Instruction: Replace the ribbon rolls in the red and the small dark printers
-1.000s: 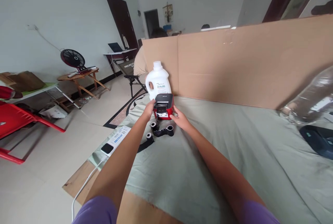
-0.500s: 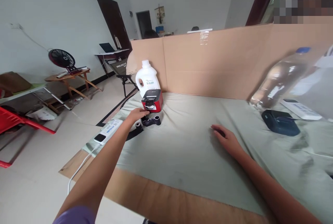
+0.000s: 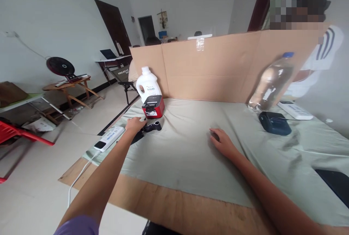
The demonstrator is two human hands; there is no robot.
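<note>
My left hand (image 3: 135, 124) is at the far left of the cloth, fingers curled down onto a black ribbon (image 3: 138, 136) that partly hides under it. Another rolled part of this glossy black ribbon (image 3: 153, 126), with a pale core, lies just right of my fingertips. Behind it stands a small red and black label printer (image 3: 153, 107), a silvery label at its front slot. My right hand (image 3: 222, 141) rests on the cloth near the middle, holding nothing, its fingers loosely bent and apart.
A white jug (image 3: 148, 85) stands behind the printer, and a white power strip (image 3: 109, 138) lies left. A cardboard screen (image 3: 207, 71) walls the back. Right are a large clear bottle (image 3: 271, 82), a dark blue device (image 3: 275, 123) and a black phone-like slab (image 3: 334, 184). A person (image 3: 325, 51) is beyond.
The view has swung right, showing more of the table's right side. My left hand has shifted slightly left over the black ribbon, covering one roll. My right hand stays on the cloth.
</note>
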